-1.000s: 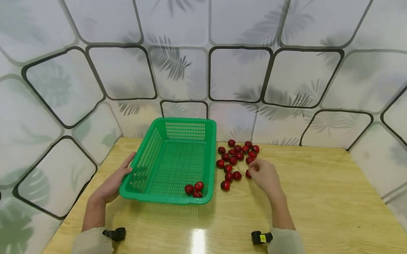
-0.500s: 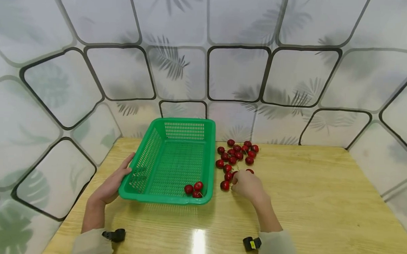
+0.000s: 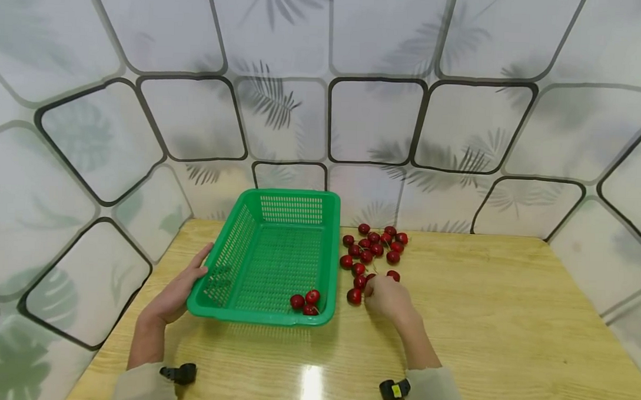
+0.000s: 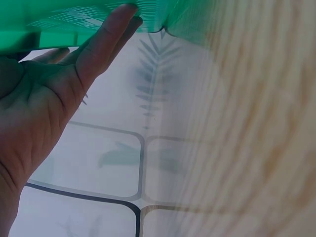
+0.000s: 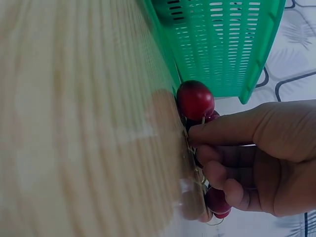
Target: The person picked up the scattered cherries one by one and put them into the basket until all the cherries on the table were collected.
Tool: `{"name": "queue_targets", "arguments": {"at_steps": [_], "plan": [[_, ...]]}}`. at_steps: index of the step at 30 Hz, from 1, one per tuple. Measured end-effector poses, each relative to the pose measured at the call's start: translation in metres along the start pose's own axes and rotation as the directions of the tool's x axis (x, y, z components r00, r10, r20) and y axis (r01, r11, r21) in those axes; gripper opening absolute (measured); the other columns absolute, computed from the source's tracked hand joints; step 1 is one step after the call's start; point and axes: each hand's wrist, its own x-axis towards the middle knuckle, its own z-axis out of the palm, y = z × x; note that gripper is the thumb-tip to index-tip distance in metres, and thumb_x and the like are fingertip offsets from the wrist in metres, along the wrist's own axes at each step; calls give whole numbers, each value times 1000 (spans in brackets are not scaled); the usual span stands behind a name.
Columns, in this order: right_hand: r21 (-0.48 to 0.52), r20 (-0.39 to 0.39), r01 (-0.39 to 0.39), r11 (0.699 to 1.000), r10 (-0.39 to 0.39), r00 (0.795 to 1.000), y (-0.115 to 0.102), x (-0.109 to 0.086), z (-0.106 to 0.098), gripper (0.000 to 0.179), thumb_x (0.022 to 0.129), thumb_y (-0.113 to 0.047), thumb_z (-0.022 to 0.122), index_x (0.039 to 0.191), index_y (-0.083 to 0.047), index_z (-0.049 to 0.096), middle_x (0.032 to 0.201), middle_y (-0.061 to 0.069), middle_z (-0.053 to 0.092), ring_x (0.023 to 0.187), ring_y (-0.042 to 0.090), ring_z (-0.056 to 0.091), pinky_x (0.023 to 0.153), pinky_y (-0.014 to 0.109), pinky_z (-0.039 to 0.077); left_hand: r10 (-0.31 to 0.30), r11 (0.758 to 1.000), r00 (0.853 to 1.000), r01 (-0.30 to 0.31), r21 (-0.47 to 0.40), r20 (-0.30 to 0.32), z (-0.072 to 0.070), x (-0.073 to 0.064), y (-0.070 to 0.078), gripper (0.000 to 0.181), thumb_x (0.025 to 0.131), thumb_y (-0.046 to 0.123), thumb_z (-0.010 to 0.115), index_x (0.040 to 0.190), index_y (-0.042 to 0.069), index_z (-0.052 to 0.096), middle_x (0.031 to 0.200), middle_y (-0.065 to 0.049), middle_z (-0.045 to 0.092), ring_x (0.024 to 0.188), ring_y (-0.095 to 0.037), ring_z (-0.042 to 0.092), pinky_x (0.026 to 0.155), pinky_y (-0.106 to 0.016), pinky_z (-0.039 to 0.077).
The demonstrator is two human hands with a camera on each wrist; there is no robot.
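Observation:
My left hand (image 3: 175,293) lies along the left side of a green plastic basket (image 3: 263,316), its fingers straight against the wall below the rim. Several cherries, dark red, lie loose (image 3: 377,249) just right of the basket, while 3 cherries (image 3: 297,302) sit in its near right corner. At the near end of the loose group, my right hand (image 3: 390,298) has its thumb and fingers curled round a cherry (image 3: 371,277) that they mostly hide. Close beside the thumb in the right wrist view is another cherry (image 5: 196,100), with a thin stem.
A pale wooden table (image 3: 507,324) carries everything. Behind and on both sides stands a wall covering (image 3: 376,119) with dark rounded outlines and leaf prints. Each wrist wears a small black camera, the right camera (image 3: 393,391) bearing a yellow mark.
My right hand has moved left and nearer from a cherry on the group's right side to one at its near end. That first cherry still lies on the table. My left hand stays put.

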Motion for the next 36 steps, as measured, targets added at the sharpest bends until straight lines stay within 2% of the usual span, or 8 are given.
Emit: {"name": "queue_targets", "arguments": {"at_steps": [7,17,26,32,36], "plan": [[-7,-5,10,1000,-10,1000,1,1,0,8,79,1,73,79,-7,74,82,1,71,77,19,65,69,42,54,-3,1000,1000,3,-11,1,1,-1,0,64,111,36,25,159,23,-16,163,-17,-16,93,-12,64,83,-25,51],[-11,41,26,1000,-25,999,1,1,1,12,80,0,74,74,-10,71,76,-3,66,69,13,58,65,36,52,-20,1000,1000,20,-20,-1,0,0,1,65,111,37,26,159,23,-16,163,-17,-15,88,-12,65,81,-26,52],[-16,21,45,999,-45,999,-2,1,-1,15,80,0,74,71,-12,70,74,-5,65,68,11,58,63,35,51,-26,1000,1000,26,-11,-8,1,-1,1,65,111,37,26,159,24,-16,163,-16,-16,94,-12,64,82,-26,52],[4,13,54,999,-54,998,-7,-1,-6,13,83,-3,73,73,-11,71,74,-4,66,67,12,58,63,33,51,-15,1000,1000,15,-11,-3,0,-1,0,64,111,36,26,159,24,-16,163,-15,-18,91,-12,65,83,-25,51],[40,-2,60,997,-60,998,-11,-3,-10,16,88,-4,70,72,-7,70,67,-4,59,59,11,50,56,29,44,-14,1000,1000,14,-13,0,0,0,-1,64,111,36,25,159,24,-16,163,-15,-19,91,-12,64,82,-25,52]]}}
